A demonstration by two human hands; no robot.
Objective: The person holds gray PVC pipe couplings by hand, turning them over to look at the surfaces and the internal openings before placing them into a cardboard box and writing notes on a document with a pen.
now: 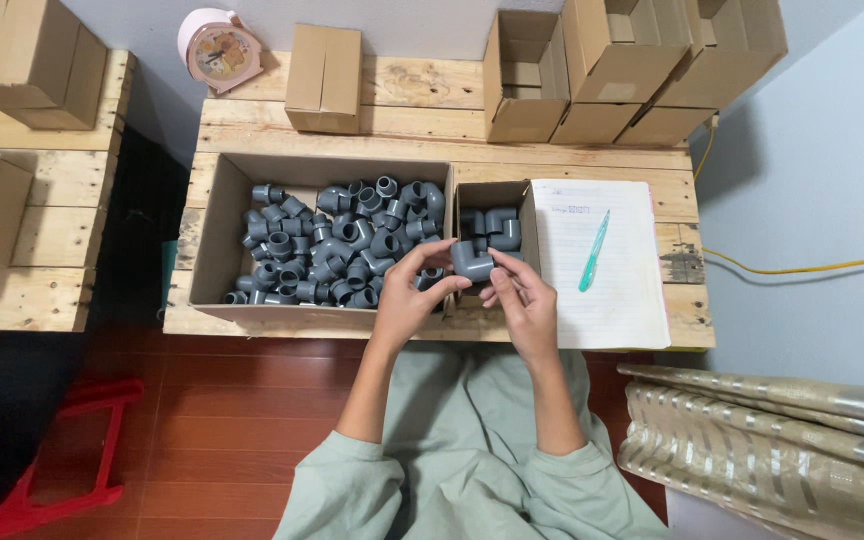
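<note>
On the left, a large open carton [214, 235] is sitting on the pallet-wood worktop [422, 140], and it is holding a loose heap of grey pipe elbows [337, 245] that is filling most of its floor. Just right of that heap, the left hand [407, 300] is reaching up over the carton's front corner, its grip closing with thumb and fingertips on one grey elbow fitting [471, 261]. That fitting is being held in the air between the two hands, just in front of the small open box [492, 195], not resting on anything.

The right hand [524, 300] is meeting it from the other side, its grip pinching the same fitting at its lower right edge, so both hands are sharing the one piece. To my eye the fitting is being turned and lined up, and doing this well seems to call for keeping its open ends visible and matching the way the few elbows [497, 225] already in the small box are lying, snug against each other.

Further right, a lined notebook [602, 290] is lying flat against the small box with a teal pen [593, 250] resting on it at a slant, well clear of both hands.
</note>
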